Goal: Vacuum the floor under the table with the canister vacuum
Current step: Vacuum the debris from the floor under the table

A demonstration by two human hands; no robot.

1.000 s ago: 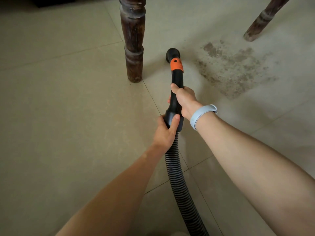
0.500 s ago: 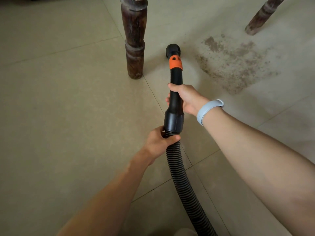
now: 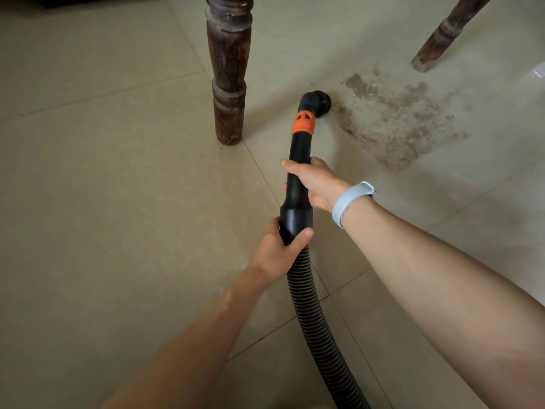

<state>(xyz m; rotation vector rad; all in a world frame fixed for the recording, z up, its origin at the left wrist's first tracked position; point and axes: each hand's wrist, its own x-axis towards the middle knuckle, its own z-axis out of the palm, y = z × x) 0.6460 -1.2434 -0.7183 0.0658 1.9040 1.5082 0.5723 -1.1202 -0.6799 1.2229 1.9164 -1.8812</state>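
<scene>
Tile floor [image 3: 118, 231], dirt [image 3: 395, 119] between two table legs. Right hand [image 3: 317, 181] grips the wand [image 3: 296, 184], left hand [image 3: 280, 249] grasps the hose cuff for steering; brush [image 3: 317, 100] at the dirt's near-left edge.

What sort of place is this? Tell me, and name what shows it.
Probably a room in a home, seen low, under a table: beige floor tiles, turned dark wooden table legs, and a dirt patch beside the vacuum's brush nozzle.
</scene>
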